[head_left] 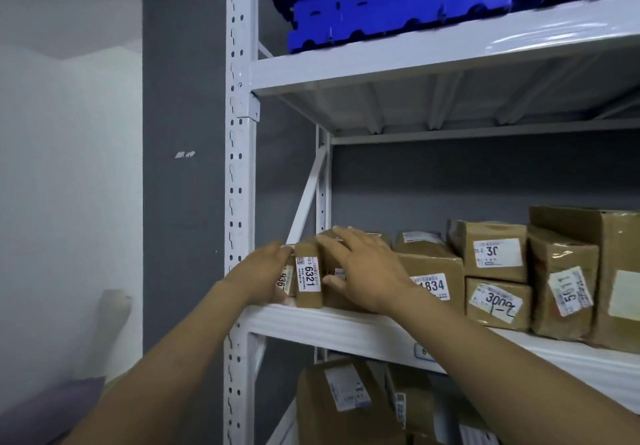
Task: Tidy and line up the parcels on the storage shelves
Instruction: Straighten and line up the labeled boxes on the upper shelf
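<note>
The narrow parcel labelled 6321 stands upright at the front edge of the middle shelf, near its left end. The left hand curls around the end parcel beside the upright post. The right hand, fingers spread straight, lies on the adjoining parcel, with open room above the row.

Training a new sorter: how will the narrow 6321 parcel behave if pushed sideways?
Probably tips easily: the 6321 parcel stands on a narrow end. Likely stiff, being a taped cardboard box; the tape may make it slippery.
</note>
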{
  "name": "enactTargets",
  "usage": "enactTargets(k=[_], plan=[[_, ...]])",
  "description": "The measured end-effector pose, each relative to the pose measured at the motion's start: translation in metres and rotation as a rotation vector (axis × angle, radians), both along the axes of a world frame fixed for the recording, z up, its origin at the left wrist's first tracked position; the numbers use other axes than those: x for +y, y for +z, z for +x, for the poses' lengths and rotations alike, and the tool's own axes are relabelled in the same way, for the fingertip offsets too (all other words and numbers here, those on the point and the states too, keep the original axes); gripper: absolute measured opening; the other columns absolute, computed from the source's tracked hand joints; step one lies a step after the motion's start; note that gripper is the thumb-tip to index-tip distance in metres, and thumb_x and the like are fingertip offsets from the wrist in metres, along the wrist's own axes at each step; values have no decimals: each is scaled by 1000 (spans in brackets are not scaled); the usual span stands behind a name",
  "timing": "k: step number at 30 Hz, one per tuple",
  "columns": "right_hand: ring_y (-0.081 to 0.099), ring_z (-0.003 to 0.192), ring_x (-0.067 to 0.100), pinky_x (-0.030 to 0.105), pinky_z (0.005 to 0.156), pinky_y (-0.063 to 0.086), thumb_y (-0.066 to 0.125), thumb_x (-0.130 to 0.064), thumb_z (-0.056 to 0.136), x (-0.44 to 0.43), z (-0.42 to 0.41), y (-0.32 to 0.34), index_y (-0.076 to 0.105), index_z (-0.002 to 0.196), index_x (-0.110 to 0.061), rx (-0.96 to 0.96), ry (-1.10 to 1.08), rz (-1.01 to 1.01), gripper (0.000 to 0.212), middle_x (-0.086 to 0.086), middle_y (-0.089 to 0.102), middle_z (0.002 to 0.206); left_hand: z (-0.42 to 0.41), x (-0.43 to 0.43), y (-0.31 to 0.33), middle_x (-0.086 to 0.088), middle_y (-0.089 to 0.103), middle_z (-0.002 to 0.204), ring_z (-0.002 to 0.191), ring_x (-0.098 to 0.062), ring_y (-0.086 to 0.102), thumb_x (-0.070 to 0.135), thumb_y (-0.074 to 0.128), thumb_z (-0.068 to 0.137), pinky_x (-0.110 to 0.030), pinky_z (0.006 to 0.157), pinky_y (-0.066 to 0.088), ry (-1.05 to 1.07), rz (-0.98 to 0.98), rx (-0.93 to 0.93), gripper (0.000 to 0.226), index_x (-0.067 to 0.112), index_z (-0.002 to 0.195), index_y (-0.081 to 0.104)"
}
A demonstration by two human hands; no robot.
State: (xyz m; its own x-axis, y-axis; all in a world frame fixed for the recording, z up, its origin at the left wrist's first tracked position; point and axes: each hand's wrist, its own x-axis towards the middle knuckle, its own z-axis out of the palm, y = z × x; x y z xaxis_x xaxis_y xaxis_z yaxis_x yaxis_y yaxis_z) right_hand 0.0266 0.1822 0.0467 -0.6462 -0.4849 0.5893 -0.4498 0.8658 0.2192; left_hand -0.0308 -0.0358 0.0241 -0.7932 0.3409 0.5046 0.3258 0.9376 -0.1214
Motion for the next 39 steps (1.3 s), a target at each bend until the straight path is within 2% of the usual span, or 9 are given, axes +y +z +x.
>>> enactTargets(k=[4,9,15,19,22,25,29,34,39], plan=[[25,143,23,40,114,24,47,-53,94,-20,-19,8,18,152,-32,-21,11,-13,68,-1,25,157,-9,-4,-1,0,45,139,122,-21,48,29,80,71,-28,100,38,-29,5,4,89,20,146,32],[51,121,19,39,99,41,47,-59,91,-23,-35,13,43,136,-33,-65,7,3,53,-4,52,138,-8,-11,8,4,51,115,106,-17,49,15,73,78,-23,88,37,-86,15,62,65,27,136,47],[54,117,22,39,94,45,46,-53,94,-24,-40,14,44,134,-30,-19,-9,74,46,-2,55,133,-9,-14,24,5,50,116,106,-17,53,21,70,84,-25,88,40,-121,72,-64,46,24,127,54],[51,121,25,39,99,39,46,-46,96,-29,-47,5,44,133,-27,30,-35,65,42,2,52,136,-7,-3,18,-2,51,127,108,-21,53,33,74,80,-28,87,42,-95,49,-175,69,17,134,36],[50,121,26,39,99,39,46,-44,96,-29,-52,1,44,133,-26,50,-42,44,42,3,52,136,-6,3,17,-2,55,126,107,-20,54,40,79,74,-27,82,41,-59,56,-180,77,17,133,35],[51,119,25,37,98,39,48,-43,95,-30,-53,1,45,133,-28,68,-31,22,41,2,53,135,-6,0,19,3,52,133,116,-18,51,42,81,70,-28,93,41,-69,47,-156,85,23,140,36],[48,124,23,36,97,40,51,-45,93,-25,-51,4,43,136,-29,37,-8,21,47,0,51,139,-6,0,16,4,50,134,118,-18,49,42,78,74,-27,94,37,-69,37,-118,79,22,140,40],[41,132,21,36,105,34,56,-48,91,-16,-50,9,35,143,-30,-22,35,55,59,-2,43,147,-6,1,20,6,55,129,111,-15,53,40,78,73,-28,90,42,-55,72,-165,73,25,136,43],[30,141,22,40,114,20,61,-49,87,-1,-31,12,28,148,-28,-33,3,22,72,-1,32,155,13,12,26,2,50,140,119,-17,52,45,78,73,-35,99,44,-36,193,-146,90,28,146,29]])
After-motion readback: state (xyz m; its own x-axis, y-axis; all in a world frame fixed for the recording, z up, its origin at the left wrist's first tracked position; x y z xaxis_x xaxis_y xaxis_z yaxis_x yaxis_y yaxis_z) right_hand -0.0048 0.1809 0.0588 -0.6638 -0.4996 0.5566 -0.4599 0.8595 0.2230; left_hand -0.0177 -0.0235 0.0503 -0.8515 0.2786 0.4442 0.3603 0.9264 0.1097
